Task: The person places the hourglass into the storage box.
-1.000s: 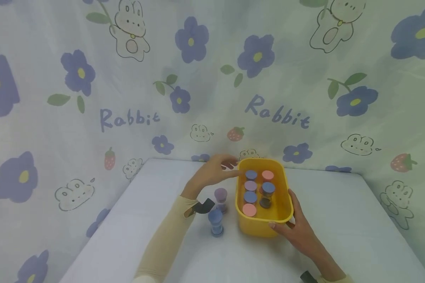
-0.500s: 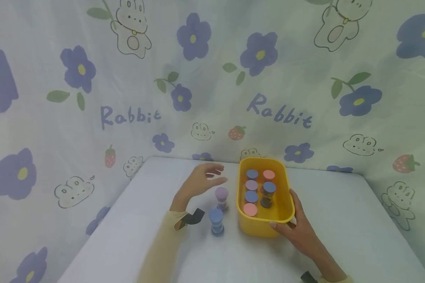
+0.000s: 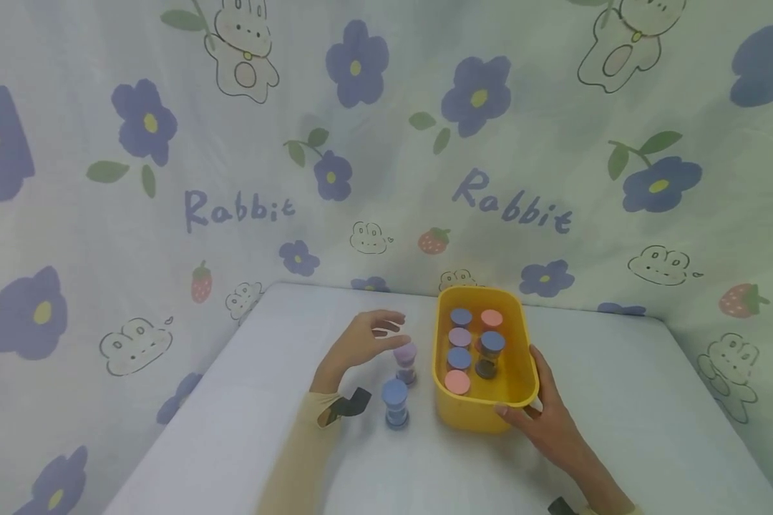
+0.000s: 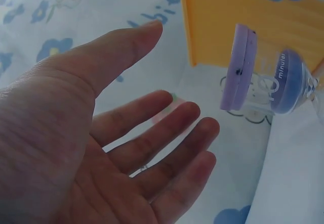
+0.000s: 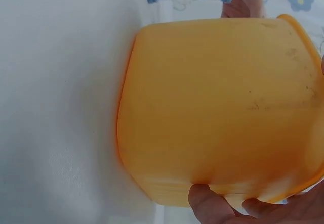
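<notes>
My left hand (image 3: 361, 342) hovers just left of a purple-capped sand timer (image 3: 405, 354), thumb apart from the loosely bent fingers and nothing held. In the left wrist view that timer (image 4: 238, 72), marked "minutes", lies beyond the fingertips. A blue-capped sand timer (image 3: 396, 406) stands upright nearer to me. With my right hand (image 3: 550, 425) I grip the near right corner of a yellow bin (image 3: 469, 418), thumb at the front rim and fingers along the right side. Inside stand several sand timers with blue, purple and pink caps, among them a blue-capped one (image 3: 492, 343) with dark contents.
The bin sits on a white table (image 3: 618, 400). Behind it hangs a curtain (image 3: 399, 157) printed with rabbits, flowers and strawberries. Both wrists wear dark straps over beige sleeves.
My left hand has moved from over the bin's left rim back left, then down to beside the purple-capped timer. My right hand keeps its grip on the bin.
</notes>
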